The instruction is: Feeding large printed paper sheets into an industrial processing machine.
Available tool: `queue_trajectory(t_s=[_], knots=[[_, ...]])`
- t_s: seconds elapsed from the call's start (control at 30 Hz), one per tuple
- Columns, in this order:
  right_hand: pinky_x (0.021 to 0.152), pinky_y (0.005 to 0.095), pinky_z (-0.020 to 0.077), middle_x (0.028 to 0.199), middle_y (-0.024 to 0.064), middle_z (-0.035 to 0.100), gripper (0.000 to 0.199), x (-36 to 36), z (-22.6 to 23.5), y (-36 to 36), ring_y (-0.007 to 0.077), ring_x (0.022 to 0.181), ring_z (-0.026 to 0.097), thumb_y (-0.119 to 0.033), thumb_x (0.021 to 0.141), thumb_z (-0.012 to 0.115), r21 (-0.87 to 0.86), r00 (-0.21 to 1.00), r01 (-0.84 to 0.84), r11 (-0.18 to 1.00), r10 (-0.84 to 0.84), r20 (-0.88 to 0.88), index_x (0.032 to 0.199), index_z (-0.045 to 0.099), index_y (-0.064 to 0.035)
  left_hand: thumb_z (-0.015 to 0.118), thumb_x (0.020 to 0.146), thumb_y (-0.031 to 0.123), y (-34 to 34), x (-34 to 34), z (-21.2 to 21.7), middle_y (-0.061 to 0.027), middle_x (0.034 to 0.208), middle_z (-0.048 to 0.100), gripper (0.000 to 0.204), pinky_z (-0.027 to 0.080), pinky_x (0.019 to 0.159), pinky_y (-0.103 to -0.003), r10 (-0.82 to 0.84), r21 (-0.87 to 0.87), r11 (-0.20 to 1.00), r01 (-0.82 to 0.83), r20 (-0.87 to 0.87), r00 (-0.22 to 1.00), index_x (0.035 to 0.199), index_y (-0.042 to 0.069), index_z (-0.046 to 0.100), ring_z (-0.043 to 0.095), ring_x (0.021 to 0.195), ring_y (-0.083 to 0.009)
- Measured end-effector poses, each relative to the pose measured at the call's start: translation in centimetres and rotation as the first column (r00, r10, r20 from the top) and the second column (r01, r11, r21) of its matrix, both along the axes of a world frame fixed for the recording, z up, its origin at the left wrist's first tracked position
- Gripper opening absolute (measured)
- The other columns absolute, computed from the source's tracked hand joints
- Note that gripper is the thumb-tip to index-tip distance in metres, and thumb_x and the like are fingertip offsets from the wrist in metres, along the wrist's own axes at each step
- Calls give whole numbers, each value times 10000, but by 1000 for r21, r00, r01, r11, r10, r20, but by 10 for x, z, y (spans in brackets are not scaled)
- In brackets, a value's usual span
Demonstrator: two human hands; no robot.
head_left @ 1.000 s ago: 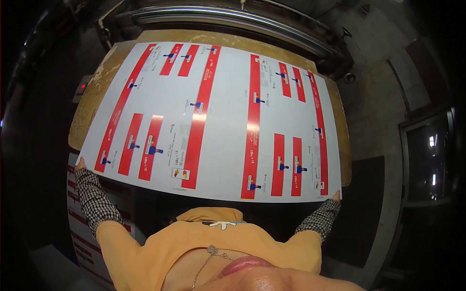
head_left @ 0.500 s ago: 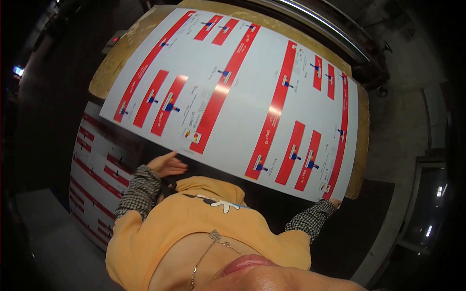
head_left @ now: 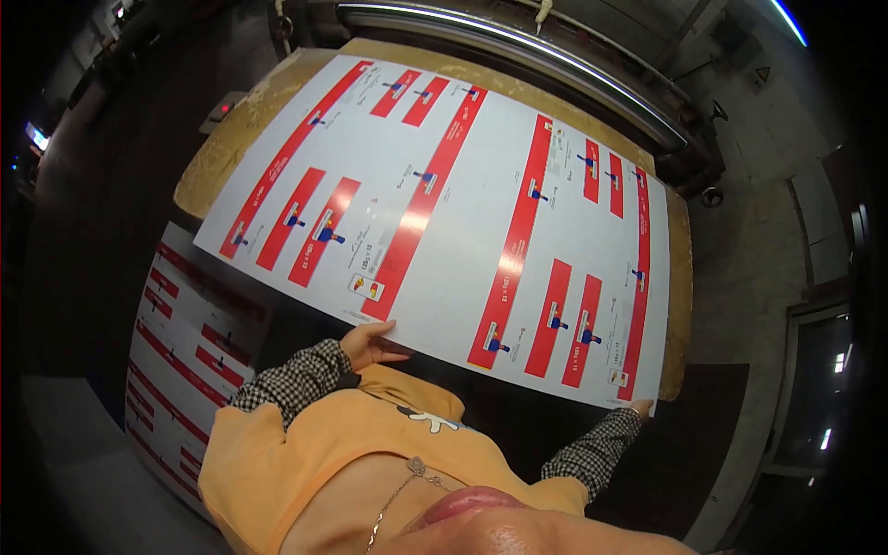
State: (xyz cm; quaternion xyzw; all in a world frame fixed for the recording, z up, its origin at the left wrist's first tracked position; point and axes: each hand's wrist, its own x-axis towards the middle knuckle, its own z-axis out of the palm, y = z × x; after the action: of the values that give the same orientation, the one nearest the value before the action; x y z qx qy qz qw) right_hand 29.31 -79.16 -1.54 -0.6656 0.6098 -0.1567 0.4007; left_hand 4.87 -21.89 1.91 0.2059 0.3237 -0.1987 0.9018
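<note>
A large white printed sheet (head_left: 444,268) with red bands and small blue figures lies over a worn yellowish board (head_left: 199,176). At its near edge, left of the middle, is my left hand (head_left: 370,346). The thumb reaches the sheet's edge, while the other fingers stretch apart just below it. My right hand (head_left: 640,408) grips the near right corner of the sheet; its fingertips are partly hidden. Both arms wear black-and-white checked sleeves.
Beyond the board runs a long shiny metal roller (head_left: 518,46) in a dark machine frame. Lower left, more red-and-white printed sheets (head_left: 176,361) lie below board level. A dark handwheel (head_left: 711,196) sits at the machine's right, near a glass-paned door (head_left: 819,398).
My left hand has moved right to the sheet's near edge. The sheet appears lower in view, partly because the head view has shifted. My right hand stays at the corner.
</note>
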Motion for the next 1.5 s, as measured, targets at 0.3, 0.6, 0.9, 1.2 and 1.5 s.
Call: queue_trajectory(t_s=[0.3,0.6,0.9,1.2,1.5], knots=[[803,388,469,1046,299,521,645,0,-2,2,363,961,543,-407,814,495,-115,994,-99,988,93,-61,1058,419,185,482,847,148,-22,4,5,-183,1153,478,398,402,901,-468,281,45,957,-286,87,956,1190,-23,373,483,1059,-317],[764,369,481,941,300,565,599,-14,0,24,361,885,579,-388,828,484,-142,967,-242,960,227,-112,949,493,199,474,842,134,-27,-3,-5,-204,1147,461,377,400,903,-488,372,93,921,-379,83,924,1161,-41,374,472,1070,-325],[616,441,481,753,252,607,720,-17,-75,-39,383,738,602,-586,776,423,-406,946,-210,890,80,-313,805,572,117,503,832,224,-33,6,-7,-160,1234,402,468,258,996,-465,349,91,932,-350,29,937,1219,13,345,357,1173,-312],[769,428,467,1036,274,526,585,-33,27,59,365,924,559,-444,848,407,-148,984,-157,976,142,-108,1124,361,70,521,819,228,-38,5,-10,-143,1172,471,415,368,927,-471,405,190,899,-394,-17,914,1160,18,413,451,1090,-322],[648,369,507,844,290,588,711,-11,-7,14,336,804,609,-528,818,426,-217,953,-272,938,231,-198,848,541,172,518,805,176,-36,9,-16,-180,1179,439,428,319,948,-501,432,167,885,-435,58,900,1171,-2,385,415,1113,-333]])
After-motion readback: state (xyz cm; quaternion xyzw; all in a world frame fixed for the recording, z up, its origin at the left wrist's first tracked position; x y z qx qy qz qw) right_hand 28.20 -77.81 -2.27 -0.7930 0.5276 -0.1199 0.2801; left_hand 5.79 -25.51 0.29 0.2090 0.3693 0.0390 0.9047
